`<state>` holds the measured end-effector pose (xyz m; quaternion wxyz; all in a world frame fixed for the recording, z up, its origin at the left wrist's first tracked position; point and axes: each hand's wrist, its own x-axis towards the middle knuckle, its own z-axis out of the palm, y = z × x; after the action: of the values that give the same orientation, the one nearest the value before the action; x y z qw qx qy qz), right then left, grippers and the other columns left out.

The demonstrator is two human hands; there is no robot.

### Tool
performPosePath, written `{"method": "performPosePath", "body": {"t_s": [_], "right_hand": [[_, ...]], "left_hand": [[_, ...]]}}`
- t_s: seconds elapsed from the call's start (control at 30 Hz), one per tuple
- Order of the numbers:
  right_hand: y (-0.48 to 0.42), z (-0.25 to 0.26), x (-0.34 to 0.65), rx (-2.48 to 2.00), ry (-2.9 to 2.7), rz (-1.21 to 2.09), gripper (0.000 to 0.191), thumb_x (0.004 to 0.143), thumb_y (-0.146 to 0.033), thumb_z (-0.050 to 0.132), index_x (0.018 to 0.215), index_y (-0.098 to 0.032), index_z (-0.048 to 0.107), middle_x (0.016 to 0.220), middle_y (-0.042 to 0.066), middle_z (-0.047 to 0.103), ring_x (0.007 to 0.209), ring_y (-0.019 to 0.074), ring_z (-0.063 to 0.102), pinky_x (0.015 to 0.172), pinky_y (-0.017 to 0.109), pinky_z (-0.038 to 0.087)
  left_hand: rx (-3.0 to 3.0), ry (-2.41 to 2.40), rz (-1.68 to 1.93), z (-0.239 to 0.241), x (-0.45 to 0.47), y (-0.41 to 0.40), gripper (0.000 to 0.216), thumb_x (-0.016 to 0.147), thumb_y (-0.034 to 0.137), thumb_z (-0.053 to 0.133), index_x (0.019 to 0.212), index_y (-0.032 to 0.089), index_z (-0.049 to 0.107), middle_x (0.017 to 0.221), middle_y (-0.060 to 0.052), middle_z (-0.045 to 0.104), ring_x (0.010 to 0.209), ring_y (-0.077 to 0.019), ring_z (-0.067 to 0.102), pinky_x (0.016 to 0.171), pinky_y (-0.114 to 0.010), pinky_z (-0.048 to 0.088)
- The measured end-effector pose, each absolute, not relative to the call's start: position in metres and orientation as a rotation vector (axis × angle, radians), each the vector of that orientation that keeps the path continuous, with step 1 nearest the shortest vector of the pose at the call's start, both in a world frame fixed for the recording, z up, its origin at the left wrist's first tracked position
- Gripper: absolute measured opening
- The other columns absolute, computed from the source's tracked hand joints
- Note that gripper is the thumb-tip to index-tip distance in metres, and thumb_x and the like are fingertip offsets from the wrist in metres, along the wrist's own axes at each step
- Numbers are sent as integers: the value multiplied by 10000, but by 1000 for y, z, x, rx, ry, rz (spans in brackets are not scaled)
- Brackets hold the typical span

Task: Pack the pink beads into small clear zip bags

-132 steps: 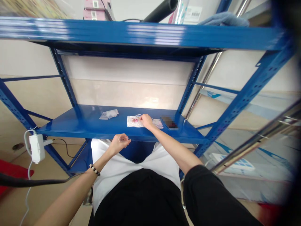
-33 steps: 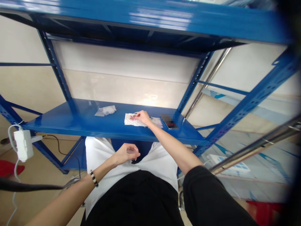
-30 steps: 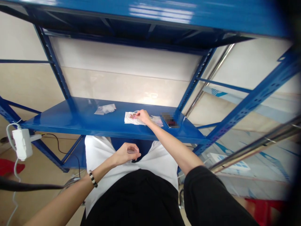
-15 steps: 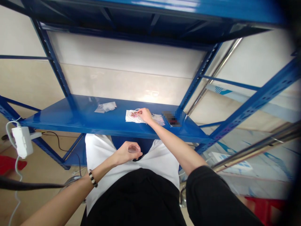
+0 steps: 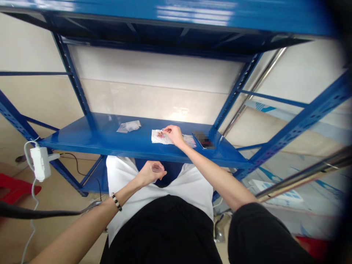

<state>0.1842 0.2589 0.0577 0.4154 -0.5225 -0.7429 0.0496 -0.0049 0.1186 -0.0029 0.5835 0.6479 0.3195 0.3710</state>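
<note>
My left hand (image 5: 152,172) is wrapped around a small clear plastic cup (image 5: 157,168), held above my lap in front of the shelf edge. My right hand (image 5: 174,135) reaches over the blue shelf with its fingertips pinched together. Something small and reddish shows at those fingertips, too small to make out. Just beneath lies a crumpled white sheet (image 5: 155,138) bearing a little heap of pink and brown beads (image 5: 160,135). Partly behind the right wrist rests a clear bag with pinkish contents (image 5: 190,140).
Clear plastic bags (image 5: 129,126) lie on the left of the blue shelf (image 5: 104,141). A phone-like dark flat object (image 5: 202,139), partly blurred, is at the right. An upper blue shelf (image 5: 176,18) hangs overhead. A white power adapter (image 5: 40,164) hangs from the left post.
The whole view has shifted slightly, so the shelf appears further right. My right hand stays pinched over the beads, and my left hand still holds the cup.
</note>
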Motion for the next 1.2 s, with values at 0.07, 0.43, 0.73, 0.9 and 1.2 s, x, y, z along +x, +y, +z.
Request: {"method": "performPosePath", "body": {"t_s": [0.07, 0.43, 0.73, 0.9, 1.2], "right_hand": [[217, 60, 173, -1145, -1883, 166, 60, 782, -207, 701, 752, -170, 737, 760, 40, 697, 701, 164, 608, 689, 270, 450], [71, 8, 163, -1070, -2053, 346, 146, 821, -174, 697, 678, -201, 712, 664, 12, 612, 689, 161, 544, 680, 300, 393], [87, 28, 191, -1112, -1672, 290, 255, 932, -315, 531, 822, -180, 717, 748, 40, 644, 667, 158, 564, 630, 274, 431], [116, 25, 207, -1152, -1625, 230, 258, 919, -338, 522, 972, -174, 713, 882, 59, 700, 710, 161, 595, 656, 267, 452], [261, 48, 203, -1573, -1847, 227, 151, 805, -199, 613, 816, -158, 759, 838, 67, 748, 790, 202, 680, 700, 244, 464]], "left_hand": [[1505, 807, 899, -2, -8, 123, 266, 693, 334, 750, 681, 138, 572, 548, -20, 611, 490, -106, 542, 516, -219, 403], [1873, 808, 808, -24, 2, 112, 150, 659, 186, 667, 590, 123, 551, 539, 52, 463, 519, -61, 375, 485, -199, 263], [1086, 495, 787, 3, -1, 100, 294, 714, 345, 778, 759, 144, 568, 625, -14, 592, 600, -143, 604, 599, -269, 492], [1067, 463, 826, 7, -5, 97, 276, 723, 307, 784, 768, 140, 569, 628, -12, 593, 599, -132, 596, 575, -248, 489], [1178, 499, 710, 16, -8, 101, 321, 687, 359, 805, 739, 137, 579, 631, -45, 639, 556, -141, 597, 521, -245, 476]]}}
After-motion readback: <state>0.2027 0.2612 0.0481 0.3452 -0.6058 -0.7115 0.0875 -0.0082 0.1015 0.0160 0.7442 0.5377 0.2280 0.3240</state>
